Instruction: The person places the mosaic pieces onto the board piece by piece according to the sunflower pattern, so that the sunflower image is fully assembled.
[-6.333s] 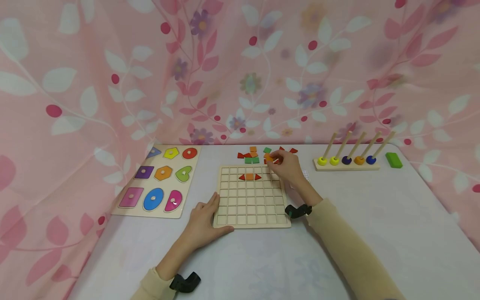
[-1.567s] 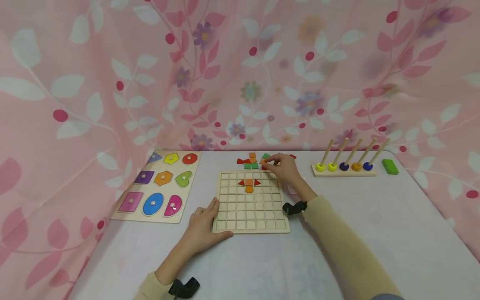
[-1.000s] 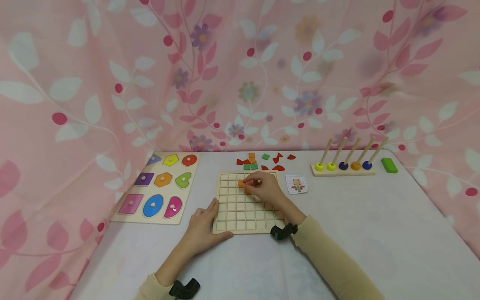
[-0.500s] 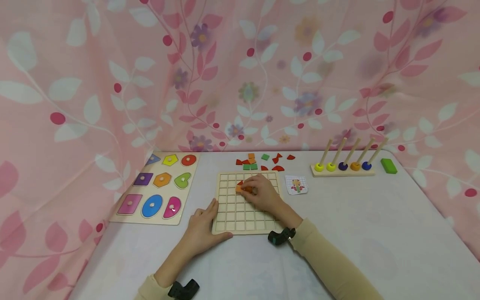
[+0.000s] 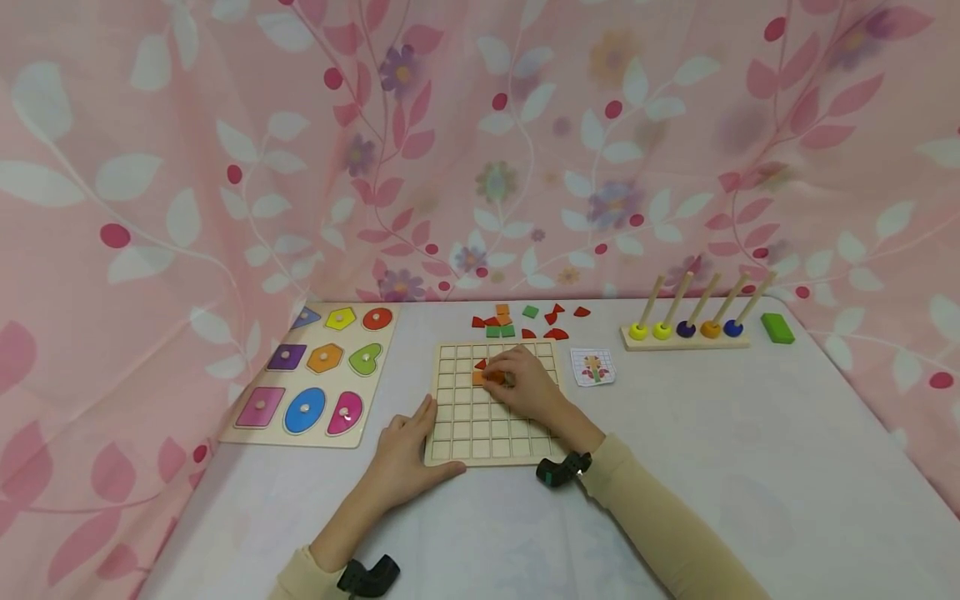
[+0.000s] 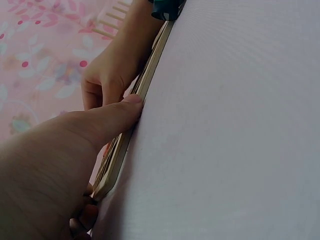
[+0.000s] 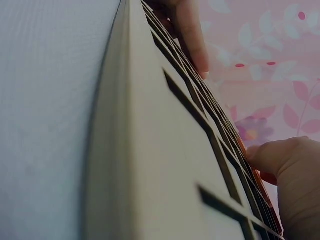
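A pale wooden grid board lies flat on the table. My left hand steadies its near left corner, fingers stretched along the left side and thumb along the front edge; the left wrist view shows the thumb against that edge. Over the upper part of the board, my right hand pinches an orange square tile at a cell just below a red triangle tile. An orange round-edged tile shows beside the fingertips. The right hand hides other tiles in that row.
Loose red, green and orange tiles lie behind the board. A pattern card sits to its right. A peg stand with coloured beads and a green block are at back right; a shape puzzle lies left.
My right hand has carried an orange square from the loose tiles onto the board, shifting it slightly nearer. Earlier, an orange round-edged tile joined the board. The left hand has stayed in place.
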`<state>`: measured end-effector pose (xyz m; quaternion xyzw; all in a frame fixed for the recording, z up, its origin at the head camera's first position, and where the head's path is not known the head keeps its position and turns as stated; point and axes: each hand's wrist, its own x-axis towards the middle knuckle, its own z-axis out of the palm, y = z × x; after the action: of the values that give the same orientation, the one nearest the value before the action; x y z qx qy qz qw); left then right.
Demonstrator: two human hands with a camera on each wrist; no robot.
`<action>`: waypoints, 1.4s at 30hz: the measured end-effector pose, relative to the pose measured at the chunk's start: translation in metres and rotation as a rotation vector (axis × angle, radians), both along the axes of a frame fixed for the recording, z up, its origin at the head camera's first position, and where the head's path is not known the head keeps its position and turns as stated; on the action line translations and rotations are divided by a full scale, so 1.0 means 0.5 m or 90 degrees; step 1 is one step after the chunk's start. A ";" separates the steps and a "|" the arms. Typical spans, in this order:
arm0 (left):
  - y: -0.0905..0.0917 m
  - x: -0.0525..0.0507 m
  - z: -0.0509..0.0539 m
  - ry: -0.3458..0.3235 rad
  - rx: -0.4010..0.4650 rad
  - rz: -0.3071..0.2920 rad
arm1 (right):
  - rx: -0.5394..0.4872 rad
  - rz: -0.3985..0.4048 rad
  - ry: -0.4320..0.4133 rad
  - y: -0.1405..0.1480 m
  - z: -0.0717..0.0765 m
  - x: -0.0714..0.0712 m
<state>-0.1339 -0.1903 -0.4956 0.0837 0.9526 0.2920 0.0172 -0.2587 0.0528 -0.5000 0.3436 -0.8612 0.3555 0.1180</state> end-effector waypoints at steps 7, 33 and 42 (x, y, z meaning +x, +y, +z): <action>0.000 -0.001 -0.002 -0.001 -0.003 -0.002 | -0.003 -0.003 -0.020 0.001 -0.001 -0.002; 0.002 -0.003 -0.008 0.007 0.003 -0.006 | -0.062 -0.006 -0.076 0.005 0.024 -0.006; -0.001 0.000 -0.008 0.017 -0.002 -0.007 | -0.075 -0.047 -0.174 0.033 0.085 -0.071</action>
<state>-0.1338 -0.1907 -0.4998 0.0927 0.9527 0.2895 0.0062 -0.2943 0.0691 -0.4574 0.2522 -0.8590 0.4444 0.0325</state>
